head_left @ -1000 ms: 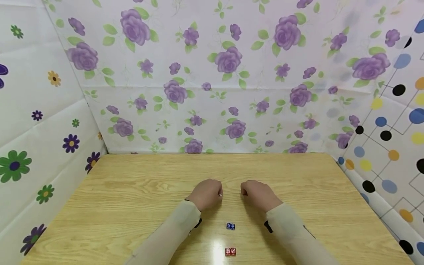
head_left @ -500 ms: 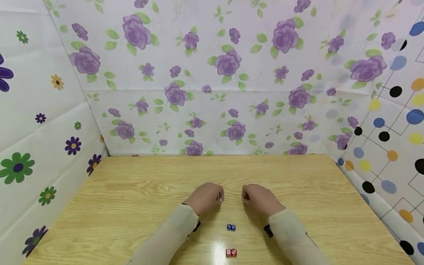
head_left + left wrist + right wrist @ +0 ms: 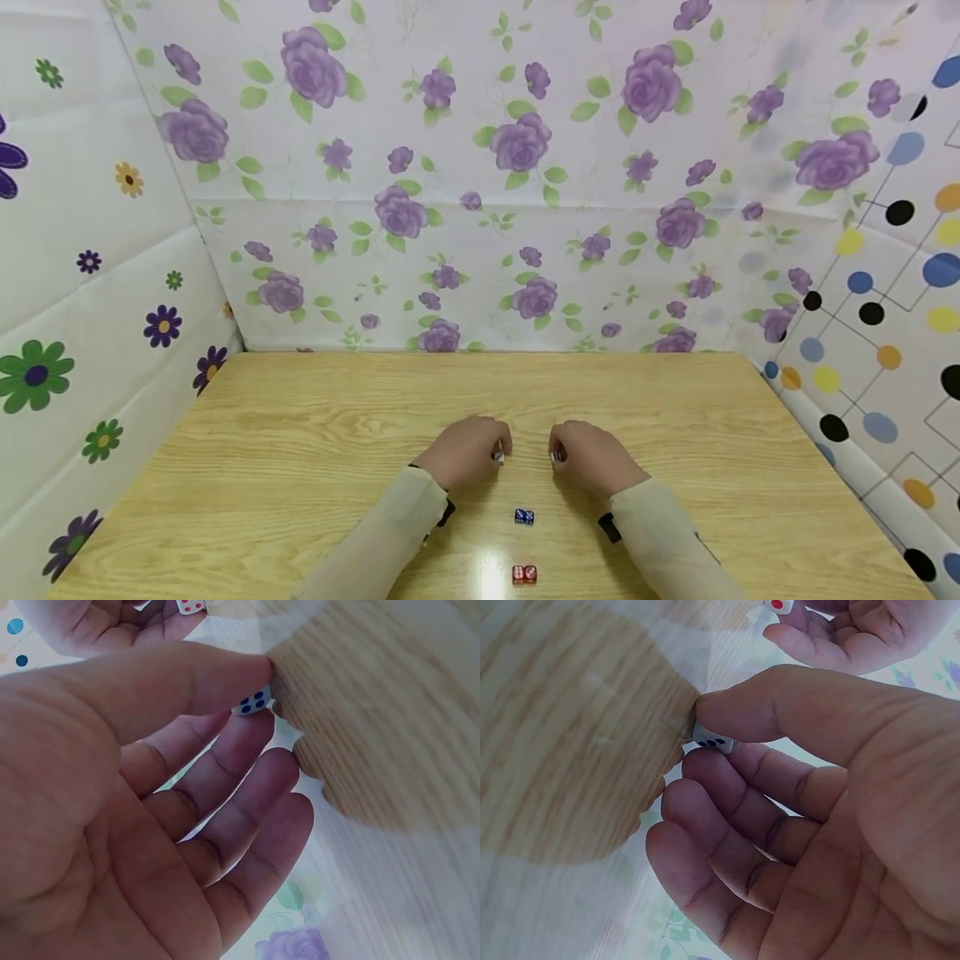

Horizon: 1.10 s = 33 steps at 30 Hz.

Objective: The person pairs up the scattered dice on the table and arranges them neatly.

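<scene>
My left hand [image 3: 467, 452] pinches a white die [image 3: 253, 700] between thumb and fingers, its dark blue pips showing in the left wrist view. A second white die [image 3: 714, 739] is pinched the same way by my right hand [image 3: 594, 457]. Both hands are held low over the wooden table, facing each other with a small gap between. Nearer to me, two blue dice [image 3: 524, 517] sit side by side. Closer still, a pair of red dice [image 3: 524, 574] lies in line with the blue pair.
The wooden table [image 3: 337, 400] ends at a back wall of white cloth with purple roses [image 3: 401, 212]. A flower-print cloth [image 3: 97, 333] hangs at the left, and a dotted cloth [image 3: 885, 400] at the right. Dark bands [image 3: 609, 527] circle the wrists.
Both hands have shifted slightly toward me, and the white dice between their fingers have come into sight. The blue and red dice stay where they were.
</scene>
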Motion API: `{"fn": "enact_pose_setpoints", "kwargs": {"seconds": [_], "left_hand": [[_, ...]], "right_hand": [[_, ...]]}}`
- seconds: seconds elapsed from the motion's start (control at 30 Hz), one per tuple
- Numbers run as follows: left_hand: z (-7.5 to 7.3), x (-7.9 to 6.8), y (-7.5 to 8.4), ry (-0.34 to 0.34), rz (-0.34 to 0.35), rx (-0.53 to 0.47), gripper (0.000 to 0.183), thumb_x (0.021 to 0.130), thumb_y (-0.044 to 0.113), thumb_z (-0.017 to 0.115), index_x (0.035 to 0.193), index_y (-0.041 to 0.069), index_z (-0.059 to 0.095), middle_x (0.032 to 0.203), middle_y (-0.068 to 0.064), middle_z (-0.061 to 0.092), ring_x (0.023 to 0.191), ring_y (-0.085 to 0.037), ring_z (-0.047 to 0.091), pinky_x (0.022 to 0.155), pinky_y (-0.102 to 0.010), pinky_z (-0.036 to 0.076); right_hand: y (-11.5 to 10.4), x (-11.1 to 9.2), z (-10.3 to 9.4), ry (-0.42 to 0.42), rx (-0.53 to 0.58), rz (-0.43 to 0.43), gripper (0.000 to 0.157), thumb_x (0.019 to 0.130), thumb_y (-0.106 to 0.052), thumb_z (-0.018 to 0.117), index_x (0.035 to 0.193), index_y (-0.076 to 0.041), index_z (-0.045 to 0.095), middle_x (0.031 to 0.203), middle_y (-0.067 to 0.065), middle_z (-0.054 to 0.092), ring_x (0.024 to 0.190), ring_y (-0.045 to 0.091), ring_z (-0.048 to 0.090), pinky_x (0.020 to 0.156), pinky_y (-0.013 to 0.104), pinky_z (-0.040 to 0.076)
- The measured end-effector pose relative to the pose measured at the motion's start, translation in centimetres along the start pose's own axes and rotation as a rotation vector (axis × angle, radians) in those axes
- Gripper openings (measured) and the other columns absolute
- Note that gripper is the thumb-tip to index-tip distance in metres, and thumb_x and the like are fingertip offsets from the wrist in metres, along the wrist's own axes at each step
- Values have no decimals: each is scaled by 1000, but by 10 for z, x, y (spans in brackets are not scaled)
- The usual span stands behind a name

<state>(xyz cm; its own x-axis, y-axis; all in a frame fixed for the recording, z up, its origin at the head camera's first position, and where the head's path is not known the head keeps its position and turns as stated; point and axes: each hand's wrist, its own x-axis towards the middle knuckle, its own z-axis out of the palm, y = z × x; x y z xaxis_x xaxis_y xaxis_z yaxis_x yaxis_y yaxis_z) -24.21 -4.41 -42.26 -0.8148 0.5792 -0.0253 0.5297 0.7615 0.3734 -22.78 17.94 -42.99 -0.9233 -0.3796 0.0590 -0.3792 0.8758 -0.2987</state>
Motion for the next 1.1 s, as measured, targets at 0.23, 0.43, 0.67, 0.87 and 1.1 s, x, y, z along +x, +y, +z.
{"fn": "enact_pose_setpoints", "kwargs": {"seconds": [0.23, 0.43, 0.67, 0.87, 1.1], "left_hand": [[-4, -4, -4, -7, -21, -52, 17, 90, 9, 77, 107, 11, 74, 93, 5, 67, 83, -9, 59, 78, -30, 53], [-6, -6, -6, 16, -35, -51, 11, 92, 16, 78, 103, 13, 76, 96, 6, 70, 88, -8, 63, 82, -30, 55], [-8, -5, -6, 27, -24, -52, 5, 93, 16, 78, 97, 14, 77, 95, 5, 72, 89, -10, 65, 81, -31, 55], [-8, -4, -6, 22, -28, -62, 4, 92, 15, 79, 95, 15, 77, 93, 6, 71, 85, -9, 63, 80, -31, 55], [-5, -1, -5, 15, -3, -58, 4, 91, 16, 79, 94, 15, 77, 88, 10, 68, 79, -5, 58, 76, -28, 52]], "right_hand": [[0, -1, -7, -50, 34, 30, 14, 88, -4, 77, 86, -14, 67, 79, -5, 59, 73, 12, 53, 70, 37, 49], [5, -2, -10, -67, 49, 39, 14, 88, -4, 77, 88, -14, 68, 82, -6, 62, 75, 11, 55, 74, 36, 51], [6, 0, -10, -76, 54, 27, 13, 89, -5, 76, 89, -15, 69, 84, -7, 63, 77, 10, 57, 74, 36, 52], [5, 1, -9, -77, 32, 20, 13, 90, -7, 77, 87, -16, 68, 82, -7, 63, 75, 10, 56, 72, 36, 51], [0, 1, -7, -88, 39, -3, 14, 89, -8, 78, 85, -16, 68, 80, -8, 60, 73, 10, 52, 70, 34, 48]]}}
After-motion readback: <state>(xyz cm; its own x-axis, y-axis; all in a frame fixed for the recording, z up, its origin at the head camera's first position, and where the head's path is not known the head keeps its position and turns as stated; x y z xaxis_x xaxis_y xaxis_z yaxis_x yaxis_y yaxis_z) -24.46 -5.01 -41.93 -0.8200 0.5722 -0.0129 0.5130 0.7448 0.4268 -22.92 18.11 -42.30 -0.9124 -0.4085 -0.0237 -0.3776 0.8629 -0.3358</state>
